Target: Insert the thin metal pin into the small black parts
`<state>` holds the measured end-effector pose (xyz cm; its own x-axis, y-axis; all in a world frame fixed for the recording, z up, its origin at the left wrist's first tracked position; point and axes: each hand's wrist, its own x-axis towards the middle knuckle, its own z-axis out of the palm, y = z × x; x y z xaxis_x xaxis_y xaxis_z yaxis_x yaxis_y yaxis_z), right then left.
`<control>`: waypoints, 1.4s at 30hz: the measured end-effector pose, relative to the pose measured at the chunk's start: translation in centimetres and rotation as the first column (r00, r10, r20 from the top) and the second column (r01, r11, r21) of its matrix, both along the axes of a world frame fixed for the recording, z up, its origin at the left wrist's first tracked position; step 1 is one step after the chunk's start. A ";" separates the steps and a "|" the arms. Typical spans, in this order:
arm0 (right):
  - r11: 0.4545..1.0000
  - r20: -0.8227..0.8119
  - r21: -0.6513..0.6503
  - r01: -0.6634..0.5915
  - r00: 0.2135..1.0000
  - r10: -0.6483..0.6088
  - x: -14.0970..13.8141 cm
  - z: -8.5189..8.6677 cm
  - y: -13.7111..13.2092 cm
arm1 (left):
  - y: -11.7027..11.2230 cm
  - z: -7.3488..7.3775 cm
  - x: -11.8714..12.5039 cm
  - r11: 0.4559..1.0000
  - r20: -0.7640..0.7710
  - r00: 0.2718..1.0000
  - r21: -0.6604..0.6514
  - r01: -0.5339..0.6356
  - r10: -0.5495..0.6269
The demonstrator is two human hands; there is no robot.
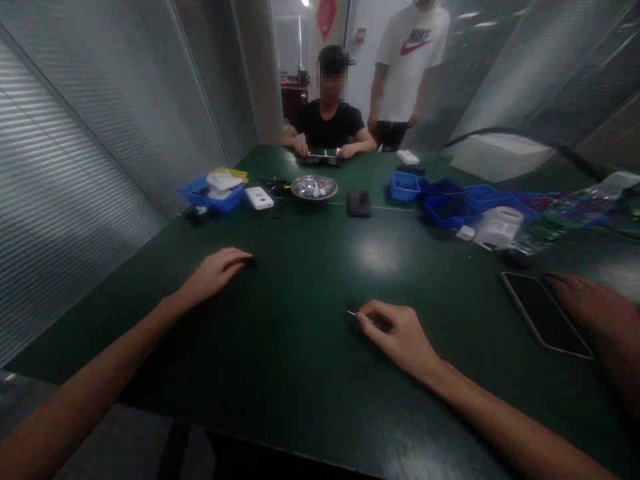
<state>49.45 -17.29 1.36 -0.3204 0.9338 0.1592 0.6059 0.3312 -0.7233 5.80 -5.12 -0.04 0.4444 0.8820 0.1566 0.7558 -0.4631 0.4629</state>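
Note:
My left hand (pixel 216 270) rests on the dark green table (pixel 310 373), its curled fingertips touching a small dark object (pixel 250 263) that I cannot name. My right hand (pixel 397 333) lies nearer the middle, fingers pinched on a thin silvery pin-like piece (pixel 353 313) whose tip pokes out to the left. Both forearms reach in from the near edge.
Another person's hand (pixel 585 300) lies by a black phone (pixel 545 313) at the right. Across the table stand a metal bowl (pixel 315 187), a small black box (pixel 359 203), blue trays (pixel 453 200) and a blue bin (pixel 213 193). One person sits opposite; another stands behind.

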 end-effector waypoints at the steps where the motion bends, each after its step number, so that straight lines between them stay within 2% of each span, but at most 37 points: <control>1: 1.000 0.003 0.007 0.001 1.000 -0.001 0.0 0.0 0.0 | 1.0 -0.1 -2.0 0.996 -0.021 0.996 0.042 -0.083 0.084; 4: 1.000 0.002 0.007 -0.004 1.000 0.004 -0.1 0.0 0.0 | 3.3 -0.7 -7.4 0.947 -0.073 0.948 0.116 -0.301 0.310; 6: 1.000 -0.005 -0.004 -0.005 1.000 0.005 -0.1 0.0 0.0 | 3.8 -1.1 -10.0 0.911 -0.091 0.910 0.130 -0.392 0.404; 10: 1.000 -0.010 -0.013 -0.001 1.000 0.001 -0.4 0.1 0.1 | 3.8 -1.4 -12.0 0.852 -0.089 0.852 0.151 -0.500 0.516; 13: 1.000 -0.002 -0.011 0.000 1.000 0.000 -0.5 0.1 0.1 | 3.6 -0.8 -12.1 0.776 -0.126 0.766 0.135 -0.616 0.630; 15: 1.000 -0.002 -0.010 -0.002 1.000 0.002 -0.5 0.1 0.1 | 3.5 -0.2 -12.0 0.717 -0.173 0.701 0.055 -0.695 0.692; 17: 1.000 -0.004 -0.012 -0.003 1.000 0.003 -0.4 0.1 0.0 | 3.3 0.2 -11.8 0.690 -0.198 0.679 -0.017 -0.724 0.707; 20: 1.000 -0.003 -0.014 -0.006 1.000 0.006 -0.3 0.1 0.0 | 2.9 0.5 -11.3 0.685 -0.185 0.673 0.004 -0.729 0.717; 23: 1.000 -0.002 -0.011 -0.012 1.000 0.012 -0.2 0.0 -0.1 | 2.6 0.5 -10.6 0.677 -0.039 0.676 0.084 -0.731 0.736; 26: 1.000 0.005 -0.014 -0.015 1.000 0.015 -0.1 0.0 -0.1 | 3.0 0.4 -9.9 0.664 0.172 0.659 0.030 -0.747 0.733; 28: 1.000 0.010 -0.016 -0.015 1.000 0.015 -0.1 -0.1 -0.1 | 3.3 0.3 -9.5 0.663 0.220 0.642 -0.027 -0.748 0.734; 36: 1.000 0.012 0.003 -0.007 1.000 0.007 -0.1 0.0 -0.1 | 3.9 -0.1 -8.7 0.672 0.175 0.664 0.024 -0.741 0.727; 42: 1.000 0.009 -0.010 -0.014 1.000 0.015 0.0 -0.2 -0.1 | 4.0 -0.6 -8.5 0.671 0.139 0.663 -0.014 -0.741 0.736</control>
